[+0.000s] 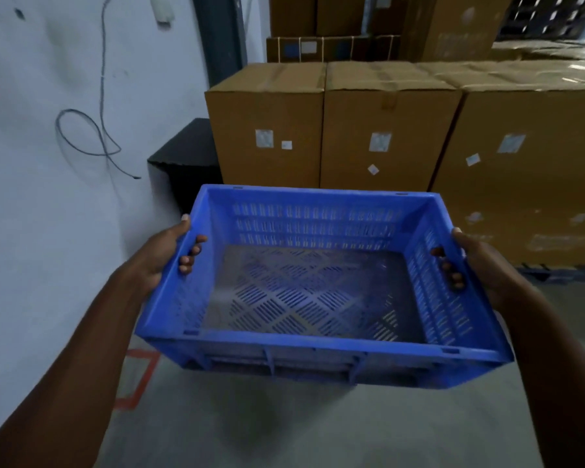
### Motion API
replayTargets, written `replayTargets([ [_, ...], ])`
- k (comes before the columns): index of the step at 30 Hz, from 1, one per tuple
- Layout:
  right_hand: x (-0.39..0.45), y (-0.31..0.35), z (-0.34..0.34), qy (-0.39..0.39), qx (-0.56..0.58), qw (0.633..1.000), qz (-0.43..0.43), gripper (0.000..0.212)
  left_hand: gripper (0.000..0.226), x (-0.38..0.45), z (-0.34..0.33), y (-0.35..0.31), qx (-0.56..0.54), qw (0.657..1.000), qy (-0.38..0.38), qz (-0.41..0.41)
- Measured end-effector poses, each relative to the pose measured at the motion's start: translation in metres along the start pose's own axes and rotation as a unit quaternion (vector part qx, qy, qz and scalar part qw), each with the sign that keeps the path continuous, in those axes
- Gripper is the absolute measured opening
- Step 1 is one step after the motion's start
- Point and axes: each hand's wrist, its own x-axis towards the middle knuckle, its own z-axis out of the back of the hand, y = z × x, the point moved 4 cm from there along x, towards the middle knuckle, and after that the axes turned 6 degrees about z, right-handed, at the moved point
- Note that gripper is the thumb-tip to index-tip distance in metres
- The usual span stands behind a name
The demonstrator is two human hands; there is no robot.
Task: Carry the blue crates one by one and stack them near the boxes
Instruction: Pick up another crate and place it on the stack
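The scene is dim, with a cool bluish cast over the pale painted wall (65,197). The only strong brightness is a small white patch at the top right corner, beside a dark slatted grid. A soft, diffuse shadow lies on the grey concrete floor (284,427) under the blue perforated plastic crate (318,342). Tape on top of the brown cardboard boxes (385,130) carries faint sheen. Everything is slightly soft; the white labels on the boxes are unreadable smears, and the right-hand boxes look smeared by motion. Wide-angle distortion bows the box edges and stretches both forearms toward the lower corners.
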Motion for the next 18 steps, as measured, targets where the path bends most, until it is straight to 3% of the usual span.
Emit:
replayTargets([
  [8, 0.14, 0.054, -0.014, -0.014, 0.011, 1.0, -0.006, 0.056, 0.058, 0.151, -0.032, -0.077, 0.018, 1.0, 0.008, 0.017],
  [18, 0.292, 0.071, -0.03, 0.021, -0.028, 0.999, -0.04, 0.055, 0.056, 0.266, -0.054, -0.103, 0.021, 0.997, -0.052, 0.053],
])
